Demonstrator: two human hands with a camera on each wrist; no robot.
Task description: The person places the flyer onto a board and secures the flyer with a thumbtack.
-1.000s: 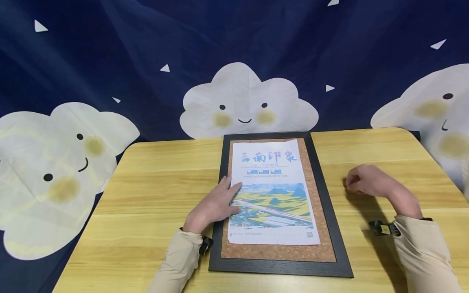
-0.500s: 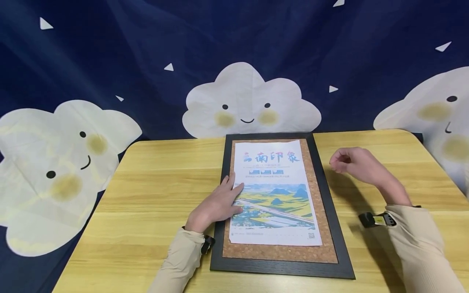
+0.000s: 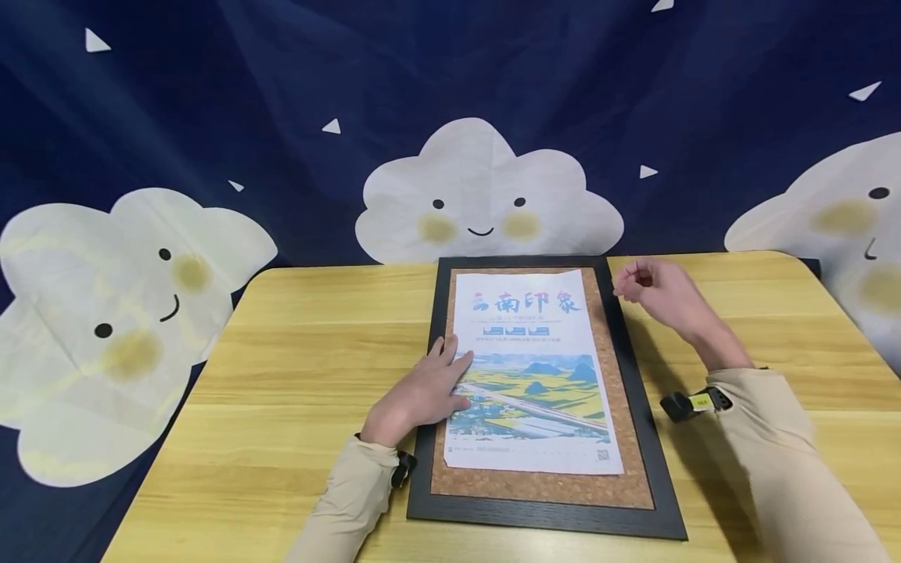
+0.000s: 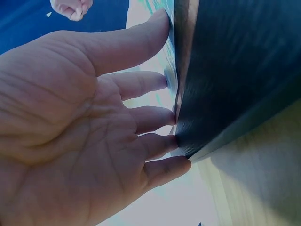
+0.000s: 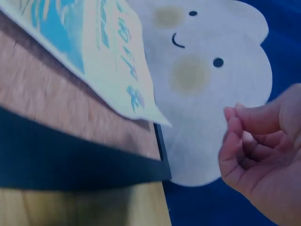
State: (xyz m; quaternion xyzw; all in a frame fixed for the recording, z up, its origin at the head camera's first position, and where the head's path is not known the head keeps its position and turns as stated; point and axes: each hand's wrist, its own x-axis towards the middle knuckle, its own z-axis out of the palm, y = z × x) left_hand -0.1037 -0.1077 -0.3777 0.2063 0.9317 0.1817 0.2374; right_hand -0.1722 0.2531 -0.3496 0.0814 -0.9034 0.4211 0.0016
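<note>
A printed poster (image 3: pixel 532 328) with a landscape and large characters lies on a black-framed cork board (image 3: pixel 542 493). My left hand (image 3: pixel 425 391) is spread over the board's left side, its fingertips resting on the poster's left edge. In the left wrist view, the fingers of that hand (image 4: pixel 108 113) reach over the dark frame. Above the board's top right corner, my right hand (image 3: pixel 662 293) holds thumb and forefinger pinched together. A tiny pale bit shows at those fingertips; I cannot tell what it is. The poster's top right corner lifts off the cork in the right wrist view.
The board lies on a light wooden table (image 3: pixel 310 336), its top end near the back edge. Behind hangs a dark blue curtain (image 3: pixel 281 70) with white smiling clouds (image 3: pixel 486 188). Each wrist wears a black strap with a small device.
My right hand has moved left and away from me, from the table at right to the board's top right corner, still pinching. The left hand stays on the poster's edge.
</note>
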